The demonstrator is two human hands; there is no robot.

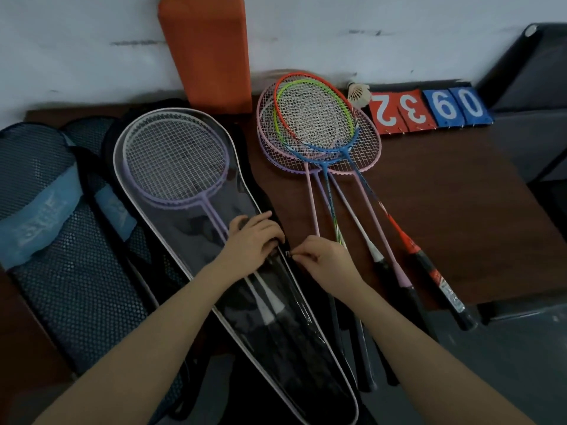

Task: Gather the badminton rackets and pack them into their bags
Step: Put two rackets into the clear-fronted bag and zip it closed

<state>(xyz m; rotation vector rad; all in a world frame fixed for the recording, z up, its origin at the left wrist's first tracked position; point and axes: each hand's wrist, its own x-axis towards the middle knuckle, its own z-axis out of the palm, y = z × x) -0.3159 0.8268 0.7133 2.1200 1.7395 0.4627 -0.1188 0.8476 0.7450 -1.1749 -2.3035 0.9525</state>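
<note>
A clear-fronted racket bag with white piping lies on the brown table, with purple rackets inside it. My left hand grips the bag's right edge at mid-length. My right hand pinches a small zipper pull on that same edge. To the right, several loose rackets lie stacked with pink, purple, blue-green and orange frames, their handles pointing toward me.
Two dark mesh bags with blue labels lie at the left. An orange block leans on the white wall. A shuttlecock and a red and blue score flipper sit at the back right. Table edge runs at the right.
</note>
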